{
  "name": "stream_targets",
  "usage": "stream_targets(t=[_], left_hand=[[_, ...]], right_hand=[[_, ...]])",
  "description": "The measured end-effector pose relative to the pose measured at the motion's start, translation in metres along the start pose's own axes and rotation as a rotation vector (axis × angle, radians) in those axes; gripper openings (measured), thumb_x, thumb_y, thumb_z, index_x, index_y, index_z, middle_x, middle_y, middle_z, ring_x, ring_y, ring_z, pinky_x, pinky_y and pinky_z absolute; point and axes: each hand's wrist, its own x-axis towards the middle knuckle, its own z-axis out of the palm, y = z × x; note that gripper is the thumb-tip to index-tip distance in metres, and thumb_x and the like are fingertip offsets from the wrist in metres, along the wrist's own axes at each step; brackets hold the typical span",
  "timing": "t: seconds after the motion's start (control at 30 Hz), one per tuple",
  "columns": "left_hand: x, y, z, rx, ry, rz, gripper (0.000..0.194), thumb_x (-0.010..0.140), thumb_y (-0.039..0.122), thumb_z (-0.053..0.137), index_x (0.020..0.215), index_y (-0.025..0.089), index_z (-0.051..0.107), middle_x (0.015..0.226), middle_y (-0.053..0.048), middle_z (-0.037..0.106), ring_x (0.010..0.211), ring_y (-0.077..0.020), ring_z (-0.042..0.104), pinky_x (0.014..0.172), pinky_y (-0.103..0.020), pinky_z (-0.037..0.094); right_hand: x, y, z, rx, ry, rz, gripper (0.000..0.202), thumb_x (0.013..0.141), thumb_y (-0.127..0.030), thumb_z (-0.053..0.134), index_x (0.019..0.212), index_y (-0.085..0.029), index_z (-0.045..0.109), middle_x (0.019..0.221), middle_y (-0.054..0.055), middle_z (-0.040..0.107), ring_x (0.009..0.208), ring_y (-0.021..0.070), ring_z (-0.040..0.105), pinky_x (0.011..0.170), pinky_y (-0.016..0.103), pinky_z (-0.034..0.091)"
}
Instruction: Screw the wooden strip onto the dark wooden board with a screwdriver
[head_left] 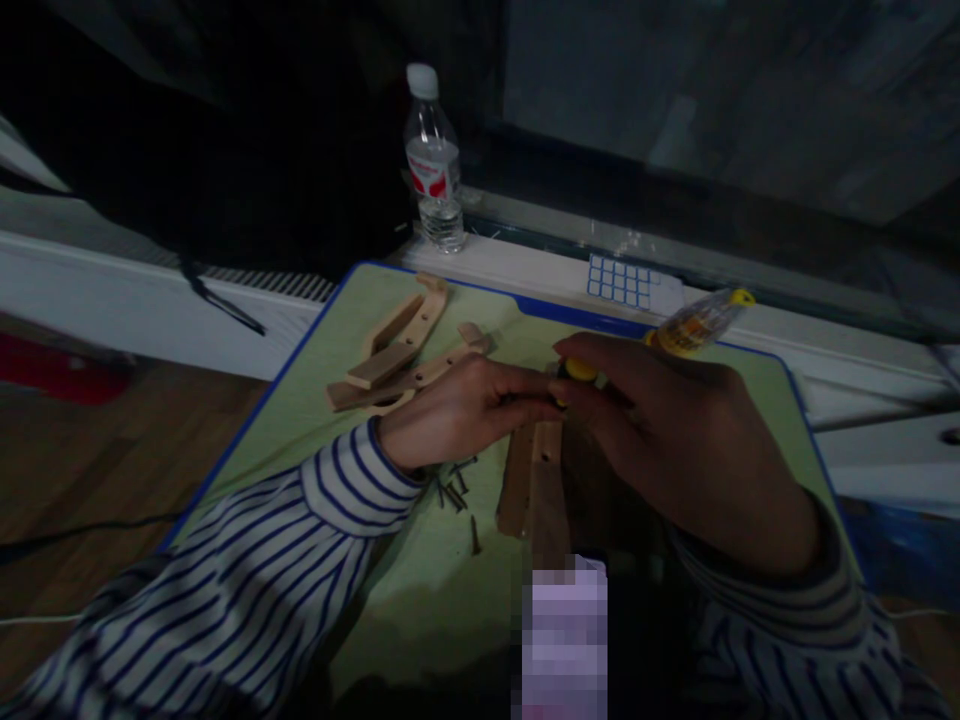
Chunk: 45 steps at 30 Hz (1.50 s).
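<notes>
My right hand is closed round a small screwdriver with a yellow and black handle, above a wooden piece with a hole. From the left, my left hand reaches to the same spot, its thumb and forefinger pinched near the tool's lower end; whatever they hold is hidden. Under the holed piece lies a flat brown wooden piece. Several screws lie on the green table beside my left wrist. Beyond that hand rest several curved wooden pieces with holes.
A water bottle stands on the sill behind the table. A yellow-capped clear bottle is just past my right hand, near a blue-and-white grid sheet. A blurred pale object shows at the front.
</notes>
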Motion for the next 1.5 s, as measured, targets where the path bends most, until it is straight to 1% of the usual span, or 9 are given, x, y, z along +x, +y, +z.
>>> stream_targets(t=[0.13, 0.3, 0.4, 0.5, 0.63, 0.77, 0.93, 1.07, 1.5], left_hand=[[-0.0007, 0.003, -0.0009, 0.039, 0.004, 0.015, 0.021, 0.09, 0.029, 0.054, 0.087, 0.019, 0.072, 0.07, 0.003, 0.07, 0.062, -0.0094, 0.061, 0.057, -0.02, 0.043], [-0.0034, 0.0051, -0.0001, 0.169, 0.132, 0.027, 0.022, 0.085, 0.037, 0.061, 0.093, 0.02, 0.072, 0.063, 0.004, 0.064, 0.054, -0.0077, 0.054, 0.052, -0.02, 0.037], [-0.004, 0.0056, 0.0004, 0.2, 0.145, 0.032, 0.021, 0.086, 0.036, 0.061, 0.093, 0.02, 0.072, 0.064, 0.004, 0.064, 0.055, -0.0078, 0.055, 0.053, -0.021, 0.035], [-0.0039, 0.0053, 0.0005, 0.207, 0.125, 0.032, 0.022, 0.089, 0.036, 0.057, 0.093, 0.02, 0.072, 0.066, 0.003, 0.066, 0.059, -0.0088, 0.059, 0.054, -0.022, 0.036], [-0.0033, 0.0037, 0.001, 0.173, 0.123, 0.044, 0.024, 0.089, 0.038, 0.056, 0.092, 0.02, 0.072, 0.068, 0.003, 0.068, 0.059, -0.0092, 0.06, 0.056, -0.021, 0.039], [-0.0023, 0.0024, 0.0022, 0.179, 0.145, 0.063, 0.02, 0.088, 0.035, 0.059, 0.093, 0.022, 0.073, 0.069, 0.003, 0.069, 0.058, -0.0085, 0.059, 0.056, -0.02, 0.04], [-0.0017, 0.0016, 0.0023, 0.164, 0.135, 0.075, 0.015, 0.088, 0.029, 0.06, 0.084, 0.022, 0.073, 0.065, 0.004, 0.068, 0.058, -0.0086, 0.06, 0.061, -0.019, 0.043], [-0.0021, -0.0014, 0.0025, 0.15, 0.125, 0.073, 0.019, 0.089, 0.03, 0.058, 0.076, 0.021, 0.07, 0.064, 0.004, 0.067, 0.059, -0.0088, 0.061, 0.063, -0.019, 0.046], [-0.0008, 0.0025, -0.0001, 0.058, 0.075, 0.12, 0.019, 0.089, 0.019, 0.057, 0.073, 0.017, 0.067, 0.072, 0.004, 0.069, 0.061, -0.0067, 0.06, 0.068, -0.017, 0.049]], right_hand=[[-0.0006, 0.0005, -0.0004, 0.004, -0.006, -0.006, 0.023, 0.092, -0.033, 0.051, 0.106, -0.021, 0.064, 0.088, 0.005, 0.075, 0.068, 0.0194, 0.07, 0.055, 0.028, 0.046], [-0.0006, 0.002, 0.0002, 0.044, -0.008, -0.009, 0.022, 0.091, -0.031, 0.052, 0.107, -0.02, 0.063, 0.088, 0.005, 0.074, 0.069, 0.0184, 0.07, 0.056, 0.027, 0.047], [-0.0001, 0.0032, 0.0004, 0.084, -0.004, -0.016, 0.022, 0.091, -0.03, 0.052, 0.107, -0.019, 0.064, 0.087, 0.005, 0.074, 0.071, 0.0177, 0.07, 0.059, 0.027, 0.049], [-0.0002, 0.0051, -0.001, 0.133, -0.023, -0.019, 0.026, 0.091, -0.031, 0.052, 0.111, -0.018, 0.063, 0.097, 0.007, 0.073, 0.08, 0.0192, 0.07, 0.067, 0.029, 0.053], [-0.0009, 0.0077, -0.0046, 0.205, -0.05, -0.04, 0.039, 0.092, -0.031, 0.05, 0.129, -0.017, 0.052, 0.117, 0.008, 0.067, 0.095, 0.0199, 0.068, 0.078, 0.031, 0.056], [0.0004, 0.0082, -0.0053, 0.261, -0.063, -0.067, 0.034, 0.093, -0.022, 0.047, 0.126, -0.018, 0.055, 0.123, 0.005, 0.065, 0.105, 0.017, 0.064, 0.087, 0.029, 0.053], [0.0022, 0.0072, -0.0032, 0.31, -0.073, -0.073, 0.03, 0.093, -0.018, 0.048, 0.121, -0.019, 0.058, 0.117, 0.002, 0.069, 0.1, 0.0139, 0.066, 0.085, 0.026, 0.054], [0.0031, 0.007, -0.0037, 0.276, -0.079, -0.062, 0.025, 0.092, -0.018, 0.05, 0.115, -0.02, 0.061, 0.113, 0.002, 0.071, 0.093, 0.0132, 0.068, 0.079, 0.024, 0.054], [0.0028, 0.008, -0.004, 0.217, -0.064, -0.047, 0.017, 0.092, -0.026, 0.053, 0.106, -0.022, 0.06, 0.1, -0.001, 0.073, 0.08, 0.012, 0.069, 0.068, 0.023, 0.052]])
